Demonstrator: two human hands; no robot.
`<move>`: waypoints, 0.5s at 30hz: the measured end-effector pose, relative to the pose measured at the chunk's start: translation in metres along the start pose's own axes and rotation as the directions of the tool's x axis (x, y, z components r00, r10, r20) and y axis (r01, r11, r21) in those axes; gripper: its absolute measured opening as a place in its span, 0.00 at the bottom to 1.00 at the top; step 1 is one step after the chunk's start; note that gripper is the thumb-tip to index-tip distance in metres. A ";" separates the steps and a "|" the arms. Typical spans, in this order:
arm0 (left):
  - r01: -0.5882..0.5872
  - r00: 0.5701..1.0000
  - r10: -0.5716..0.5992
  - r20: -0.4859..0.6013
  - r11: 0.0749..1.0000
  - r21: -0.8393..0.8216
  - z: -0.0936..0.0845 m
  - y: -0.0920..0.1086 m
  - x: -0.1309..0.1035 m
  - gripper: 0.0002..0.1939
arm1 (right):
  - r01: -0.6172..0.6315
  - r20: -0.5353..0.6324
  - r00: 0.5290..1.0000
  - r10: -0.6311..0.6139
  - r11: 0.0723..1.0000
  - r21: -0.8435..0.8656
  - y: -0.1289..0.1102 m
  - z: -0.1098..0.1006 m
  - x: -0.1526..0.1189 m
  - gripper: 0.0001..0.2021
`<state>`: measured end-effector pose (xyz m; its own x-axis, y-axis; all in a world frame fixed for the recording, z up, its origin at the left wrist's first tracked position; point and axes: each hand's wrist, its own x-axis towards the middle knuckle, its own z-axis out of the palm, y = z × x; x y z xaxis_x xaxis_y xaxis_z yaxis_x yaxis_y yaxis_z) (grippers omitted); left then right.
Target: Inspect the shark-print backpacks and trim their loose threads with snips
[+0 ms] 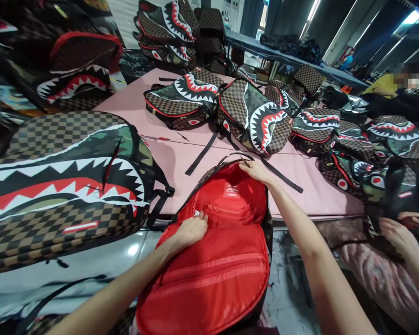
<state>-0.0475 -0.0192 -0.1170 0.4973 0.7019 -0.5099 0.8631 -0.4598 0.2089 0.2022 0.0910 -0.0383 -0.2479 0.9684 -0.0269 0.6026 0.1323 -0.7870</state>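
A backpack (212,265) lies unzipped in front of me, its front panel folded down toward me and its red lining showing. Inside the main compartment, my left hand (192,230) has its fingers bent against the lining by the inner pocket, with a small white tag (196,213) at the fingertips. My right hand (254,170) is closed at the top rim of the opening. A small dark pointed tool (243,161) shows at its fingers; its kind is too small to tell. A white printed label (232,189) sits on the back lining.
A checkered shark-mouth backpack (70,181) lies close at left. Several similar backpacks (254,116) cover the far part of the pink table (171,172). Two thin tools, one a red-handled tool (158,137), lie there. At right, a co-worker's hands (400,235) handle another bag.
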 end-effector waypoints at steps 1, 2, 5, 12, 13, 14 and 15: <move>-0.001 1.000 0.001 0.000 1.000 -0.003 0.001 -0.001 0.001 0.22 | -0.012 -0.008 1.000 0.013 0.997 0.073 0.000 -0.001 -0.003 0.14; -0.001 1.000 0.001 0.000 1.000 -0.007 0.002 -0.002 0.001 0.22 | -0.025 -0.016 1.000 0.027 0.987 0.158 0.000 -0.003 -0.006 0.15; 0.006 1.000 -0.006 -0.004 1.000 -0.028 0.004 -0.004 0.003 0.22 | -0.041 -0.033 0.998 0.060 0.909 0.414 0.002 -0.014 -0.026 0.21; -0.005 0.999 0.000 -0.036 0.990 -0.141 0.002 -0.003 0.005 0.20 | -0.070 -0.368 0.865 0.340 0.810 0.582 0.057 -0.018 -0.143 0.26; -0.022 1.000 0.018 -0.022 0.989 -0.148 -0.006 -0.006 0.004 0.19 | -0.127 -0.387 0.841 0.379 0.833 0.538 0.068 -0.010 -0.164 0.26; -0.041 0.999 0.041 -0.007 0.983 -0.181 -0.017 -0.011 0.001 0.19 | -0.173 -0.399 0.828 0.393 0.857 0.485 0.078 0.001 -0.183 0.26; -0.059 0.998 0.061 -0.002 0.965 -0.257 -0.031 -0.019 -0.003 0.18 | -0.198 -0.399 0.823 0.404 0.863 0.465 0.086 0.014 -0.200 0.26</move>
<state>-0.0629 0.0044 -0.0938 0.5489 0.6736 -0.4950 0.8258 -0.3454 0.4457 0.2933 -0.0946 -0.1088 0.3422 0.9349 -0.0940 0.2164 -0.1758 -0.9604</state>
